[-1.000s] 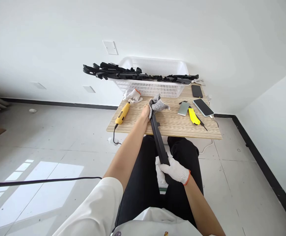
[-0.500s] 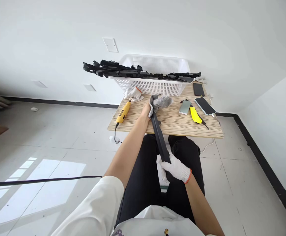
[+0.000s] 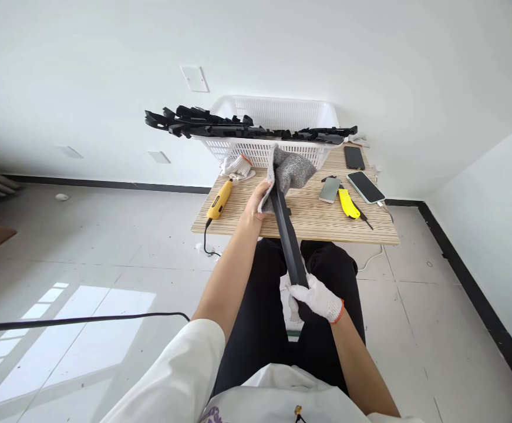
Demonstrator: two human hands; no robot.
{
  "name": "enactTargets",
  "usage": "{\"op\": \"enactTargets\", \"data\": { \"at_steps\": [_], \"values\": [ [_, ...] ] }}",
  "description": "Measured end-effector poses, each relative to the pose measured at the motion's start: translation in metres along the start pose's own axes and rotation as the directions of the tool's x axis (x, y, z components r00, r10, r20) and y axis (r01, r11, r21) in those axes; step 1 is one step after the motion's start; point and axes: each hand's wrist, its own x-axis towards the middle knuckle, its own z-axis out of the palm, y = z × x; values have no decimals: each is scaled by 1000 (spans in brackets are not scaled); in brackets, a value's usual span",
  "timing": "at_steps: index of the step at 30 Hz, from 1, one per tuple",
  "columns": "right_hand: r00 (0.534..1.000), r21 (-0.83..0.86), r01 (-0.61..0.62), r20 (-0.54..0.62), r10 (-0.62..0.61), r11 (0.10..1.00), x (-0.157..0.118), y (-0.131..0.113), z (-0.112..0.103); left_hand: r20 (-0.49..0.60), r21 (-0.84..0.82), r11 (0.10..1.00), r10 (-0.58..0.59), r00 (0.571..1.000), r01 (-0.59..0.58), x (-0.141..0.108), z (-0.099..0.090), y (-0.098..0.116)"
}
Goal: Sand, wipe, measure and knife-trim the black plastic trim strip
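Observation:
My bare left hand is closed on a grey cloth, which wraps the far end of a long black plastic strip. The cloth hides that end of the strip and some of my fingers. In a white knitted glove with an orange cuff, my right hand grips the strip's near end, above my thighs. The strip slants from my lap up over the front edge of the wooden table.
A white plastic basket carries several black plastic strips across its rim. On the table lie a yellow corded tool, white gloves, a yellow-handled cutter, a grey-green rectangular piece, a phone and a black rectangular device.
The cloth has opened out and spread more around the strip's far end. My left hand has shifted slightly left and nearer; my right hand keeps its grip on the strip.

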Motion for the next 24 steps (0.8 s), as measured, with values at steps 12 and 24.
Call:
{"op": "enactTargets", "data": {
  "at_steps": [12,24],
  "values": [
    [990,-20,-103,93,104,994,3,4,7,-377,43,994,108,920,-99,-12,9,-8],
    [996,237,-14,91,-7,971,13,-2,16,15,89,971,221,975,-221,-84,38,-34]
  ]
}}
